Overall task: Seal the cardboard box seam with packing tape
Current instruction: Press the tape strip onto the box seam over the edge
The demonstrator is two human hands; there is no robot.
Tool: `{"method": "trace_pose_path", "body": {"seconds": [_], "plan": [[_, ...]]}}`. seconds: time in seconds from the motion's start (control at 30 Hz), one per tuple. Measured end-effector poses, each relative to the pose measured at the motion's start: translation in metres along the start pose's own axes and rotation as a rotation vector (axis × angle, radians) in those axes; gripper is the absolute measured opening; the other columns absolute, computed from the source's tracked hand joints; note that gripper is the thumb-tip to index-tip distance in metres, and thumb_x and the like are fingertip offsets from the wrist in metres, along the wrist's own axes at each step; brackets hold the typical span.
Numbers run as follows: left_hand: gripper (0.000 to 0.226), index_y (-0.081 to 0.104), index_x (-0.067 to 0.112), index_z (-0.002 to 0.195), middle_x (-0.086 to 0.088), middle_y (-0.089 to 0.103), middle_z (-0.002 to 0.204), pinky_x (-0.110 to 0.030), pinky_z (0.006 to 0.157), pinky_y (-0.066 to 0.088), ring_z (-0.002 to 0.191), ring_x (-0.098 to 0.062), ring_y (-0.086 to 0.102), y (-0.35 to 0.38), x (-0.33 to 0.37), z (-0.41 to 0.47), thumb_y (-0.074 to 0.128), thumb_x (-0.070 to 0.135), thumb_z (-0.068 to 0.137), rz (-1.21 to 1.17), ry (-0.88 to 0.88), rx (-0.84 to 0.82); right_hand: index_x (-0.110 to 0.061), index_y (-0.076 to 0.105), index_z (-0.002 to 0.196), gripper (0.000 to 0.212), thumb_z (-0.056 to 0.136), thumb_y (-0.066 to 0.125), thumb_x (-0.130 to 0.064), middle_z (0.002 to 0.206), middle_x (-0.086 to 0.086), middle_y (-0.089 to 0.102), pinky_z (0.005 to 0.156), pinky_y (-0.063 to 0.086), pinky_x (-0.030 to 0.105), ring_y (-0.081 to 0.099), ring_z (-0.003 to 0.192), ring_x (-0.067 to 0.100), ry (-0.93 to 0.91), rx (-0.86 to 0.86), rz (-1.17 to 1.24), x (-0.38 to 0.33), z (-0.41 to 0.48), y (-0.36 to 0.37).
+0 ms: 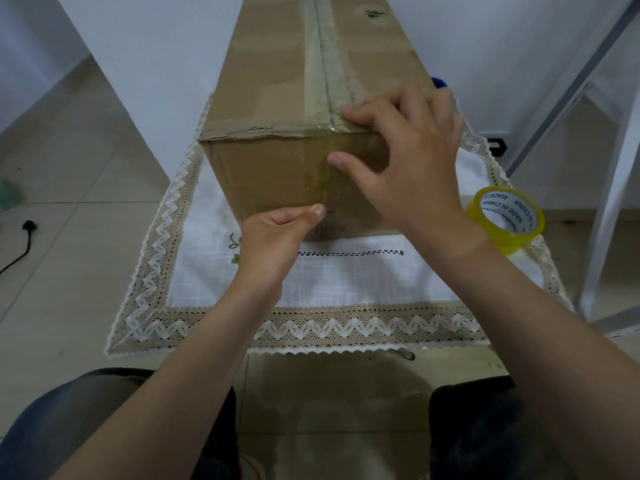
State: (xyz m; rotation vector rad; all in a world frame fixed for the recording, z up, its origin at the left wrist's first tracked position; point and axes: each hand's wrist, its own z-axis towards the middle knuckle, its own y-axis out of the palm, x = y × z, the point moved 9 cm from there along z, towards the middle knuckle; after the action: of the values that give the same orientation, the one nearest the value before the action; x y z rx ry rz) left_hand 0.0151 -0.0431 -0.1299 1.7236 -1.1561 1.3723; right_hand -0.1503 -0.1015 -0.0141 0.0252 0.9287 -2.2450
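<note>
A brown cardboard box (pixel 273 98) stands on a lace-edged cloth, its closed top seam covered by a clear tape strip (pixel 323 64) that runs toward me and down the near face. My right hand (pixel 408 161) lies over the box's near top edge, fingers on the top beside the seam and thumb pressing the taped front face. My left hand (pixel 277 233) is curled into a loose fist, its thumb tip pressed against the lower end of the tape on the front face. The yellow tape roll (pixel 505 220) rests on the cloth to the right, apart from both hands.
The white cloth with beige zigzag lace (pixel 311 327) covers a small low table. A white metal frame (pixel 609 188) stands at the right. A black plug and cable (pixel 24 233) lie on the tiled floor at the left. My knees are at the bottom.
</note>
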Motion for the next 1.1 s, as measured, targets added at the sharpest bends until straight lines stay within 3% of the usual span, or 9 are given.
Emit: {"method": "trace_pose_path", "body": {"seconds": [0.17,0.3,0.43,0.53,0.63,0.73,0.87,0.97,1.1], "plan": [[0.022,0.078,0.015,0.11,0.023,0.046,0.082,-0.052,0.109,0.034,0.115,-0.014,0.032,-0.001,0.0,0.001,0.077,0.028,0.092,0.003,0.005,0.006,-0.026,0.073,0.116,0.043,0.085,0.075,-0.055,0.118,0.001,0.065,0.098,0.036,0.04,0.053,0.112,0.033,-0.009,0.05,0.007,0.002,0.0,0.0],[0.02,0.078,0.017,0.108,0.023,0.046,0.082,-0.049,0.107,0.036,0.098,-0.002,0.041,-0.001,-0.004,0.004,0.077,0.028,0.092,-0.01,0.011,-0.003,-0.025,0.063,0.138,0.065,0.082,0.077,-0.054,0.137,0.007,0.06,0.107,0.034,0.048,0.041,0.124,0.03,-0.116,-0.014,-0.042,0.006,-0.011,0.008],[0.016,0.078,0.019,0.104,0.023,0.05,0.082,-0.045,0.105,0.041,0.1,-0.002,0.044,0.001,-0.004,0.006,0.078,0.029,0.091,-0.002,0.029,-0.013,-0.024,0.055,0.148,0.079,0.079,0.078,-0.057,0.145,0.008,0.055,0.11,0.032,0.047,0.034,0.127,0.026,-0.17,-0.062,-0.092,0.008,-0.016,0.011],[0.004,0.08,0.028,0.089,0.014,0.076,0.075,-0.03,0.094,0.057,0.076,0.006,0.071,0.0,-0.006,0.01,0.082,0.031,0.087,0.023,0.05,-0.005,-0.025,0.064,0.139,0.061,0.087,0.074,-0.056,0.137,0.004,0.061,0.106,0.033,0.04,0.04,0.123,0.024,-0.15,0.02,-0.015,0.008,-0.013,0.003],[0.005,0.079,0.032,0.083,0.023,0.077,0.07,-0.018,0.075,0.049,0.068,0.018,0.067,-0.002,-0.009,0.015,0.084,0.033,0.085,0.042,0.076,0.006,-0.026,0.075,0.119,0.036,0.095,0.069,-0.052,0.12,-0.002,0.068,0.097,0.03,0.033,0.049,0.114,0.025,-0.046,0.152,0.07,0.008,-0.007,-0.004],[0.004,0.079,0.032,0.085,0.024,0.077,0.071,-0.015,0.073,0.047,0.071,0.019,0.067,-0.002,-0.009,0.017,0.083,0.032,0.085,0.042,0.086,-0.001,-0.026,0.077,0.113,0.032,0.097,0.067,-0.051,0.115,-0.001,0.069,0.093,0.028,0.031,0.05,0.111,0.025,-0.005,0.187,0.057,0.01,-0.005,0.001],[0.004,0.08,0.03,0.087,0.024,0.077,0.074,-0.014,0.074,0.049,0.075,0.019,0.068,-0.003,-0.01,0.016,0.083,0.031,0.085,0.035,0.09,0.008,-0.024,0.075,0.122,0.041,0.096,0.068,-0.055,0.122,0.004,0.069,0.101,0.037,0.044,0.042,0.115,0.021,-0.061,0.201,0.033,0.011,-0.01,0.004],[0.004,0.08,0.03,0.087,0.021,0.077,0.072,-0.013,0.067,0.047,0.065,0.015,0.067,-0.003,-0.011,0.016,0.083,0.033,0.085,0.035,0.087,0.015,-0.022,0.068,0.133,0.059,0.093,0.067,-0.065,0.133,0.009,0.065,0.104,0.042,0.055,0.04,0.121,0.025,-0.118,0.136,-0.041,0.01,-0.017,0.01],[0.004,0.079,0.031,0.085,0.021,0.076,0.069,-0.013,0.064,0.047,0.059,0.013,0.065,-0.003,-0.01,0.015,0.083,0.033,0.085,0.029,0.084,0.021,-0.023,0.064,0.138,0.072,0.085,0.069,-0.072,0.137,0.008,0.062,0.109,0.037,0.051,0.038,0.125,0.025,-0.123,0.075,-0.068,0.011,-0.018,0.009]]}}
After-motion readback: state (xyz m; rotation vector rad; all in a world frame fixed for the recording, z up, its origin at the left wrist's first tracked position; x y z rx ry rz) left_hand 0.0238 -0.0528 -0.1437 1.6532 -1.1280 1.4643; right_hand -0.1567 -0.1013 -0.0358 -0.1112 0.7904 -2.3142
